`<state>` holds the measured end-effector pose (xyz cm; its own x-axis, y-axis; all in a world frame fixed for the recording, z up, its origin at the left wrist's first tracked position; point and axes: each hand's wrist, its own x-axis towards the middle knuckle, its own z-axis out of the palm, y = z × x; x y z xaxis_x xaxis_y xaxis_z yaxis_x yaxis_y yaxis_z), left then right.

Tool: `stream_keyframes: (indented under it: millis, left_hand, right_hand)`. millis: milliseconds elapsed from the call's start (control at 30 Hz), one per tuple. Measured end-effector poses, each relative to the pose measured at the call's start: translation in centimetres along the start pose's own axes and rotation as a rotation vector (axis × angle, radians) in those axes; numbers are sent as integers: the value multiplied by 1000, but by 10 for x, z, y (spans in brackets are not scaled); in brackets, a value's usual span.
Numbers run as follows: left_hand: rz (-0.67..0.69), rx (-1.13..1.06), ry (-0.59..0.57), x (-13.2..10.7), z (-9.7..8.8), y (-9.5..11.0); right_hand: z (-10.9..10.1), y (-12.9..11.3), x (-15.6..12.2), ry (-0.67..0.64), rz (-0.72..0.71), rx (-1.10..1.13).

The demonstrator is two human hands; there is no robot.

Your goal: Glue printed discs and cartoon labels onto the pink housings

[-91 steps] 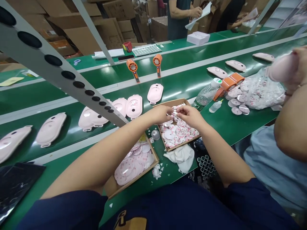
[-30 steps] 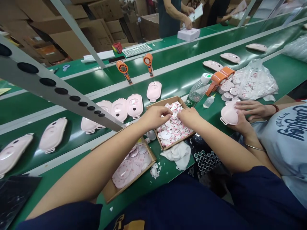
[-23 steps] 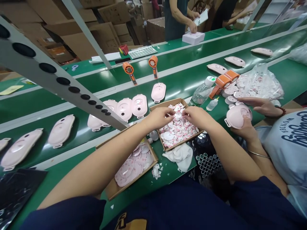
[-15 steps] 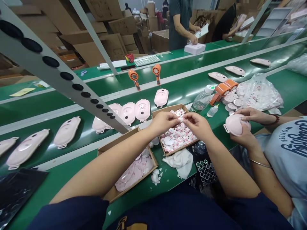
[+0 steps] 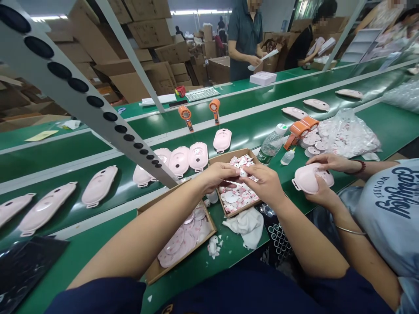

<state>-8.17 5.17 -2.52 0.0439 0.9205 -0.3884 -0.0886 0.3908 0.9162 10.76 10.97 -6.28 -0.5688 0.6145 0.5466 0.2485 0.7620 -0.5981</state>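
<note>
Between my fingertips is a small white cartoon-head piece (image 5: pixel 243 173) with dark dots. My left hand (image 5: pixel 220 175) pinches it from the left. My right hand (image 5: pixel 266 179) grips its other side with thumb and fingers. Just below them sits a cardboard tray (image 5: pixel 230 214) full of similar pink and white pieces (image 5: pixel 240 192). Under my left forearm lies a second cardboard box (image 5: pixel 209 233), holding flat pink patterned discs (image 5: pixel 176 244). A few loose white pieces (image 5: pixel 214 246) and scraps rest on the green table nearby.
Pink oval lids (image 5: pixel 179 160) line the green belt (image 5: pixel 124 183). A white cloth (image 5: pixel 245 224), a water bottle (image 5: pixel 271 144), a dropper bottle (image 5: pixel 287 157) and an orange tape dispenser (image 5: pixel 299 131) are close by. At right, a co-worker's hands hold a pink lid (image 5: pixel 309 179). A slanted metal post (image 5: pixel 108 104) crosses the left.
My hands have come slightly lower in view, and the white piece now shows its dotted face. The co-worker's pink lid has shifted left. The view has tilted up a little.
</note>
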Motion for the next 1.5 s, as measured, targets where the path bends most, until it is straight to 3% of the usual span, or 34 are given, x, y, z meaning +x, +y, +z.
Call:
stream_keyframes:
  millis: [167, 267, 400, 533, 633, 800, 900, 1067, 1167, 1333, 1433, 1500]
  left_hand:
    - [10, 49, 60, 3, 9, -2]
    - [37, 186, 102, 7, 9, -5]
    - [95, 509, 138, 21, -7, -5]
    - [145, 906, 79, 36, -24, -5]
    - [191, 1130, 72, 53, -28, -6]
    - [138, 1353, 44, 82, -23, -16]
    - [23, 1400, -20, 81, -22, -19]
    - [-68, 1299, -277, 54, -33, -8]
    - [-32, 1197, -357, 48, -43, 1]
    - [114, 1138, -82, 72, -52, 0]
    - [140, 1075, 24, 83, -53, -5]
    - [130, 997, 46, 83, -52, -8]
  right_hand:
    - [3, 1, 0, -15, 71, 80]
    - [4, 3, 4, -92, 130, 93]
    - [-2, 9, 2, -244, 194, 33]
    - [-9, 23, -6, -444, 236, -106]
    - [2, 34, 5, -500, 294, -231]
    - [32, 35, 36, -415, 367, -413]
    - [3, 37, 20, -342, 312, -424]
    - [-107, 82, -48, -221, 238, -375]
    - [-144, 115, -71, -170, 213, -331]
    - [-156, 136, -81, -109, 176, -299]
    - [-152, 124, -75, -107, 135, -310]
    - [-130, 108, -59, -125, 104, -329]
